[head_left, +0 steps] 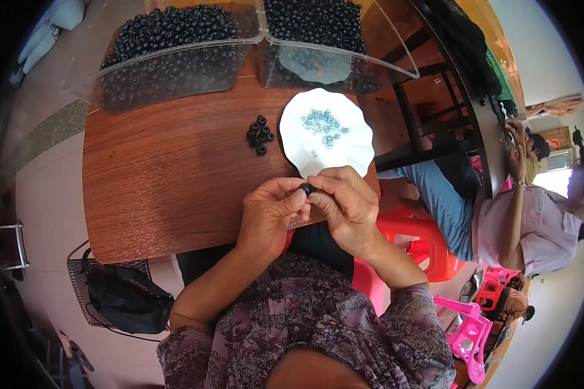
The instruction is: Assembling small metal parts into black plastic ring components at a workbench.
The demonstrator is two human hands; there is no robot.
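Note:
Just in front of the table's near edge, my left hand (pixel 266 212) and my right hand (pixel 352 209) meet with fingertips pinched. Between them is a small round black part (pixel 306 188), mostly covered by the fingers. Both hands are closed on it. Right beyond my fingers lies a white scalloped plate (pixel 353 146) with many tiny, clear-looking pieces (pixel 324 124) scattered in its middle. Left of the plate, a small cluster of black ring-like parts (pixel 261 135) with holes rests on the wooden table (pixel 169 175).
Two clear plastic bins (pixel 169 81) full of similar black parts (pixel 175 29) stand at the table's far side. On the right are a dark table (pixel 483 123), a red stool (pixel 428 243) and a seated person (pixel 525 223). A black bag (pixel 126 292) lies on a chair at left.

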